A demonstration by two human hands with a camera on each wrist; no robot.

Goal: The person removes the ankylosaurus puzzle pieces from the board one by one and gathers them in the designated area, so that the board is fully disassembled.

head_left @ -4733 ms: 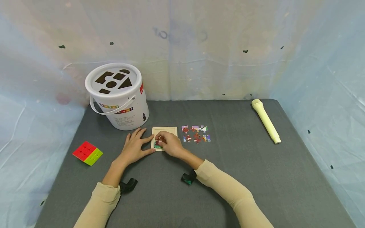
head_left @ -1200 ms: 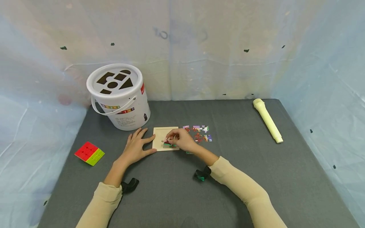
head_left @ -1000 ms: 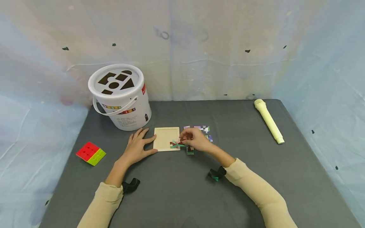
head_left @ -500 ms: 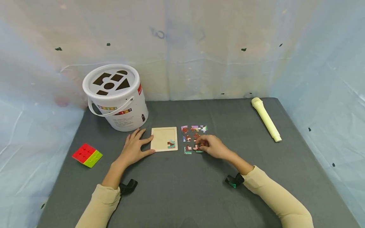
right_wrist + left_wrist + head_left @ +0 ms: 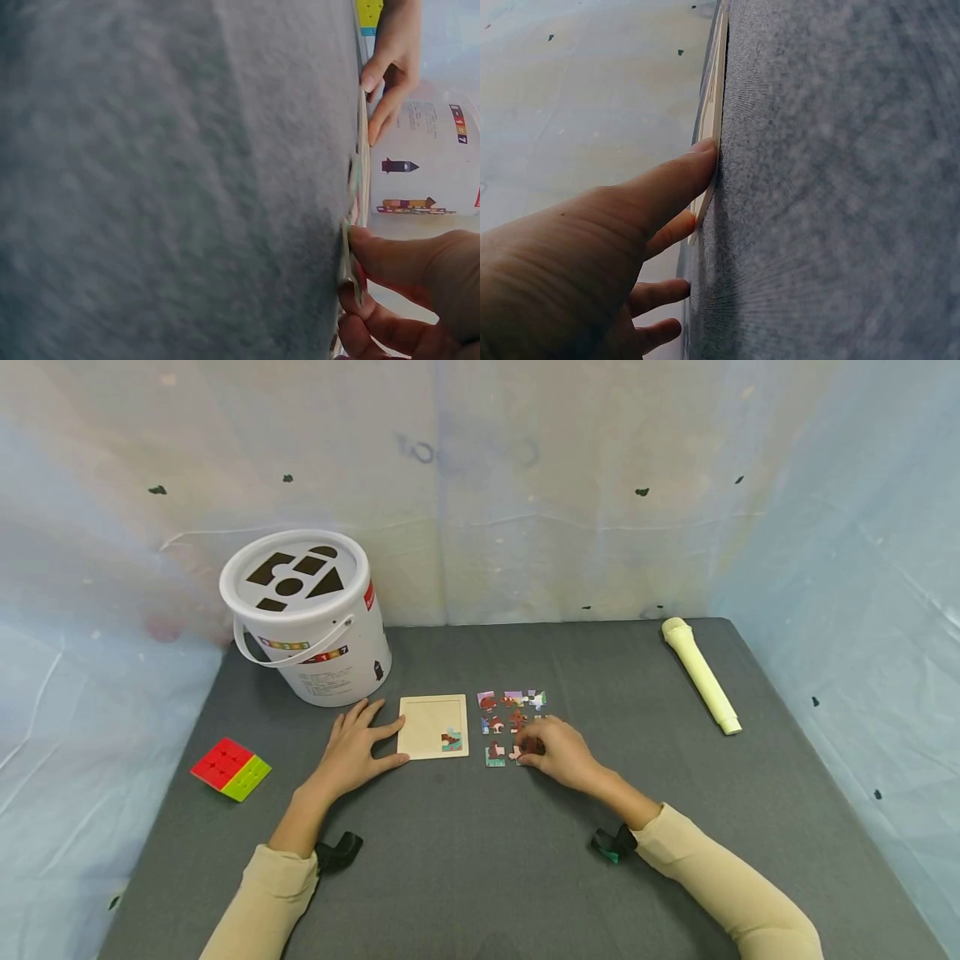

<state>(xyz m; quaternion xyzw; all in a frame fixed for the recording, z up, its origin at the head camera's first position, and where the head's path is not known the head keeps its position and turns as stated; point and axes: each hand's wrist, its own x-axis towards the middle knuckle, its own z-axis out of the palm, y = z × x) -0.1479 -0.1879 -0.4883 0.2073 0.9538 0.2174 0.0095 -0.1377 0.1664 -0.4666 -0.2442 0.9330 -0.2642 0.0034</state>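
Observation:
A square wooden puzzle tray [image 5: 433, 699] lies on the table, with one picture puzzle piece in its lower right corner [image 5: 452, 740]. My left hand [image 5: 354, 750] has its fingers spread, the thumb and a finger touching the tray's left edge; the left wrist view shows the thumb [image 5: 694, 169] against that edge. To the tray's right, several loose puzzle pieces [image 5: 495, 754] lie in rows. At the bottom row my right hand [image 5: 566, 756] pinches a puzzle piece [image 5: 347, 255] between thumb and fingers, partly covered by them.
A white bucket [image 5: 330, 672] with shape holes in its lid stands behind the left hand. A red and yellow-green puzzle cube [image 5: 230, 768] sits at the left. Far right lies a pale yellow stick-like toy [image 5: 701, 677]. Plastic sheeting surrounds the grey table [image 5: 442, 877].
The right hand has moved right from the tray to the loose pieces. Pieces from the tray's bottom row now form a third row on the table; one stays in the tray. The left hand keeps its place.

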